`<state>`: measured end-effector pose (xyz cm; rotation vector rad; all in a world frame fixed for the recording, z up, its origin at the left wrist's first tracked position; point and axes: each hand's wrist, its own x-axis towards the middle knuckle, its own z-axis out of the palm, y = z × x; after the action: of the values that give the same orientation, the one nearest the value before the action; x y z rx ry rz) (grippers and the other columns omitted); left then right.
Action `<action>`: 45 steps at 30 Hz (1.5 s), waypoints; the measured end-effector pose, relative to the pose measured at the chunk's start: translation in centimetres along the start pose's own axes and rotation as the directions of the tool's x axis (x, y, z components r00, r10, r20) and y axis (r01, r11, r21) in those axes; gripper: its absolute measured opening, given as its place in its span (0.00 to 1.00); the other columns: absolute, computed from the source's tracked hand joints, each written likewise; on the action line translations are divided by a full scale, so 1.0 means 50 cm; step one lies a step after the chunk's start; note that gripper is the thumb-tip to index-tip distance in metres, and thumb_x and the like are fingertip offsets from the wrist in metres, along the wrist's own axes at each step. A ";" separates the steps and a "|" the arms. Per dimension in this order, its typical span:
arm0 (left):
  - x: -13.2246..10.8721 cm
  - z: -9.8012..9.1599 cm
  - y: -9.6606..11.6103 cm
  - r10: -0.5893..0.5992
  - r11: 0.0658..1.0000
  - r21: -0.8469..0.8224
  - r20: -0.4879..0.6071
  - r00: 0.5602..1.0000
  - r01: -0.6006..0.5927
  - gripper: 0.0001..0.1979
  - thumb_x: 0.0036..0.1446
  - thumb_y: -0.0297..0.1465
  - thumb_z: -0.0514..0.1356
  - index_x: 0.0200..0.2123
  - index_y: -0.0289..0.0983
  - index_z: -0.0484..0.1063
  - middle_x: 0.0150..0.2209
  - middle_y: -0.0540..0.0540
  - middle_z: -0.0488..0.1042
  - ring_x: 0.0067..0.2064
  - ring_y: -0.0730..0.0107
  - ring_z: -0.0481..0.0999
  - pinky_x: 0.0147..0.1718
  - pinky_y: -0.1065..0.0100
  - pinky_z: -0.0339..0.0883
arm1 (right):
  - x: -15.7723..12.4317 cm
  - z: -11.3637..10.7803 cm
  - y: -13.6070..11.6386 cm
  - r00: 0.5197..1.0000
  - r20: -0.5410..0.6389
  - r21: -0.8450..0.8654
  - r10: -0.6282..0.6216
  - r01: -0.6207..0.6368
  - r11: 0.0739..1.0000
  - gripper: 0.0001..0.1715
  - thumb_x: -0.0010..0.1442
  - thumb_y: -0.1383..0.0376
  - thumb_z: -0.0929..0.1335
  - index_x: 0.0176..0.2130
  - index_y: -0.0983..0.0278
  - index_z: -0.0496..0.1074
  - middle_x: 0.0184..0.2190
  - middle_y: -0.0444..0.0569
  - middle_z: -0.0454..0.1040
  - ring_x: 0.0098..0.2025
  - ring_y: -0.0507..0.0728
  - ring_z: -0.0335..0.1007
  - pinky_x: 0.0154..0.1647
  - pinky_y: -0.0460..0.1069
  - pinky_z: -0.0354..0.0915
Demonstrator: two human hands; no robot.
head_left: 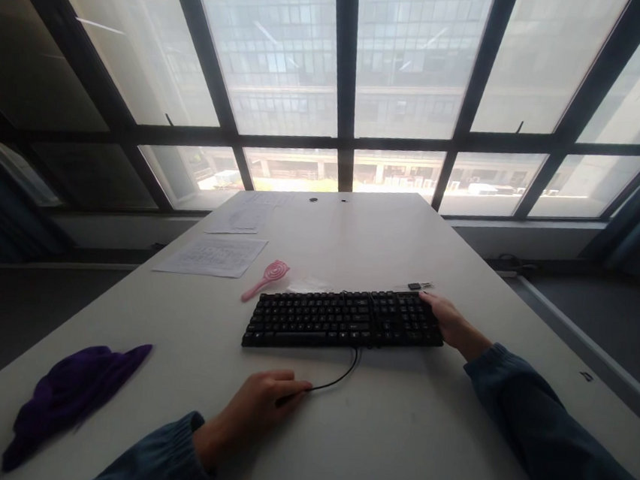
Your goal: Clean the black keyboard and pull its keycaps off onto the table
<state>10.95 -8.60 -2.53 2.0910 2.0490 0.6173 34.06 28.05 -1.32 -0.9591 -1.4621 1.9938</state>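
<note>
A black computer keyboard [317,321] is tilted slightly across the middle of the white table, its keys facing up. My right hand [448,324] grips its right end, thumb on top near the far corner and the other fingers hidden beneath. A thin black cable [341,378] curves from the keyboard's near edge to my left hand [267,401], which is closed on it in front of the keyboard. The cable's end is hidden in my left fingers. Another strand of cable seems to run across the keys.
Beyond the keyboard lie a pink hairbrush [272,272], a crumpled clear plastic bag [310,284] and a small black item [418,286]. A purple cloth [76,394] is at left on the table [388,239]. Printed papers [214,255] rest at the far left, before the windows.
</note>
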 end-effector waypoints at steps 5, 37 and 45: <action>-0.025 -0.042 -0.052 -0.099 0.995 0.008 -0.006 0.995 0.099 0.16 0.68 0.35 0.54 0.51 0.43 0.80 0.32 0.46 0.77 0.31 0.71 0.76 0.32 0.73 0.66 | -0.015 -0.009 -0.044 0.995 -0.078 0.130 0.062 -0.052 0.990 0.10 0.64 0.61 0.66 0.41 0.63 0.75 0.30 0.51 0.81 0.32 0.61 0.78 0.35 0.54 0.74; 0.167 -0.169 0.031 -0.085 0.408 -0.748 0.539 0.838 0.523 0.13 0.62 0.36 0.62 0.47 0.36 0.75 0.39 0.42 0.77 0.39 0.64 0.78 0.40 0.63 0.70 | -0.045 -0.018 -0.140 0.877 -0.333 0.231 -0.346 0.432 0.872 0.14 0.56 0.53 0.71 0.37 0.60 0.72 0.29 0.47 0.78 0.36 0.63 0.77 0.36 0.56 0.75; 0.345 -0.080 0.126 -0.109 0.151 -0.889 0.420 0.901 0.433 0.29 0.59 0.43 0.66 0.61 0.40 0.66 0.62 0.34 0.64 0.38 0.73 0.71 0.37 0.67 0.64 | -0.064 0.024 -0.155 0.988 -0.045 0.258 -0.146 0.153 0.954 0.19 0.64 0.51 0.63 0.41 0.60 0.74 0.32 0.52 0.81 0.40 0.66 0.79 0.42 0.61 0.74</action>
<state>14.87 7.29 6.71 0.8673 1.1472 1.0989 35.01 27.37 7.08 -0.7359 -1.1827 1.9930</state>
